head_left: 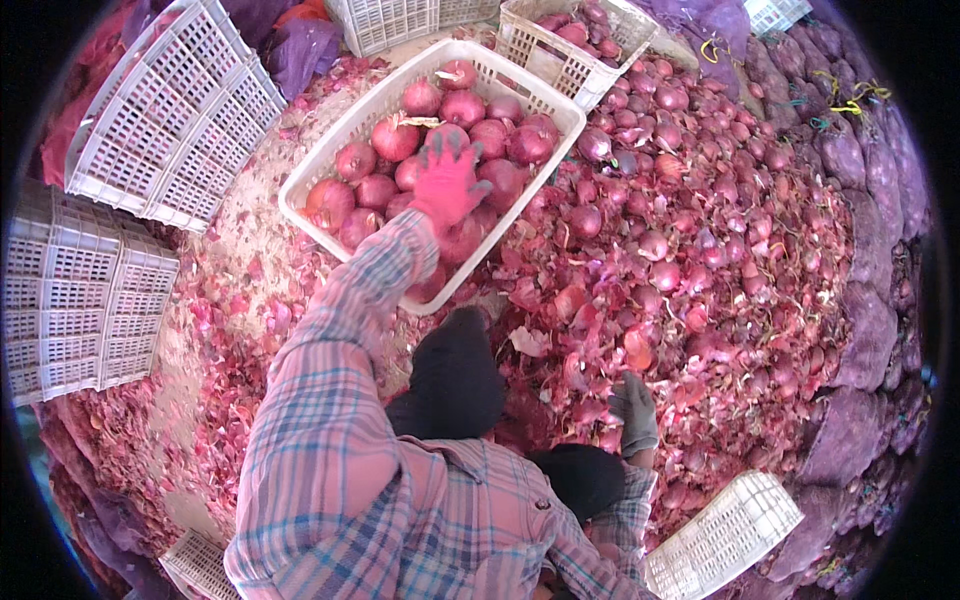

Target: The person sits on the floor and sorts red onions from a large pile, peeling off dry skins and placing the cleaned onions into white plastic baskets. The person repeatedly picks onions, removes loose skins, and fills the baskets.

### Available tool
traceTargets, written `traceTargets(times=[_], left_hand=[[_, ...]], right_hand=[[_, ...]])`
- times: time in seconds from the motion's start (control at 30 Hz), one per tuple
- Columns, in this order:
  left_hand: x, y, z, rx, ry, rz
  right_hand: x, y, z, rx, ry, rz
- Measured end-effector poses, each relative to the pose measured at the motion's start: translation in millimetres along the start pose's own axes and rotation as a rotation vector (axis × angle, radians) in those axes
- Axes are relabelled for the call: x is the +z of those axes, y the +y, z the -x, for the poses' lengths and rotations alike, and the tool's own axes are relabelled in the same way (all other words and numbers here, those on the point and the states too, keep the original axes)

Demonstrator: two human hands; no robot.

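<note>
My left hand (pixel 448 182), in a pink and grey work glove, lies spread on top of the red onions (pixel 394 138) in a white plastic crate (pixel 337 133). Its fingers are apart and rest on an onion near the crate's middle; whether it grips one is hidden beneath the palm. Lower right, my right hand (pixel 634 416) in a grey glove reaches down to the onion skins (pixel 531 341) beside my knee. Its fingertips touch the edge of the heap of loose onions (pixel 664 275), and what lies under them cannot be made out.
Stacked white crates (pixel 180 112) stand at the left, with more stacks (pixel 82 300) below them. Behind the onion crate is another crate holding smaller onions (pixel 574 34). Purple mesh sacks (pixel 862 337) line the right side. A tilted crate (pixel 724 536) lies at the lower right.
</note>
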State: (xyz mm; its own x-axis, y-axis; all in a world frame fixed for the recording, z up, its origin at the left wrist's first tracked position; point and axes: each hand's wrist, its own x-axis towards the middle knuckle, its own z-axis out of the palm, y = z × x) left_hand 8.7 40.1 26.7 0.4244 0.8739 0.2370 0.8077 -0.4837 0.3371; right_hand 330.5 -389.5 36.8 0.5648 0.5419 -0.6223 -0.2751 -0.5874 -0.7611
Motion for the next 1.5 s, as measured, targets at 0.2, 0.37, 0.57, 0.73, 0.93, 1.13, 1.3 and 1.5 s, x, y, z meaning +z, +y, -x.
traceTargets(times=[0.2,0.37,0.57,0.73,0.93,1.13,1.3,1.5], left_hand=[[-73.8,-48.8,140.9,-0.048,0.303,0.123],[-78.0,-92.4,265.7,-0.409,0.009,0.266],[-61.5,-98.9,345.4,-0.411,-0.099,0.389],[-71.7,-127.4,314.7,-0.582,-0.032,0.518],[-73.2,-152.7,213.8,-0.899,-0.057,1.532],[-13.2,-145.2,148.5,-1.133,0.030,1.576],[-3.9,-155.5,168.3,-1.086,0.109,1.856],[-54.3,-119.6,177.9,-1.199,0.146,1.529]], right_hand=[[-39.5,-12.6,60.2,-0.028,0.060,-0.054],[-26.3,-47.5,89.3,-0.259,-0.035,-0.070],[39.7,-101.2,155.9,-0.371,-0.204,0.002],[66.0,-132.1,208.9,-0.514,-0.289,0.088],[60.5,-146.9,226.1,-0.476,-0.343,0.156],[66.1,-157.7,183.4,-0.291,-0.172,0.254],[89.9,-186.7,62.9,-0.187,-0.268,0.343],[195.2,-266.8,-149.5,-0.477,-0.241,0.580]])
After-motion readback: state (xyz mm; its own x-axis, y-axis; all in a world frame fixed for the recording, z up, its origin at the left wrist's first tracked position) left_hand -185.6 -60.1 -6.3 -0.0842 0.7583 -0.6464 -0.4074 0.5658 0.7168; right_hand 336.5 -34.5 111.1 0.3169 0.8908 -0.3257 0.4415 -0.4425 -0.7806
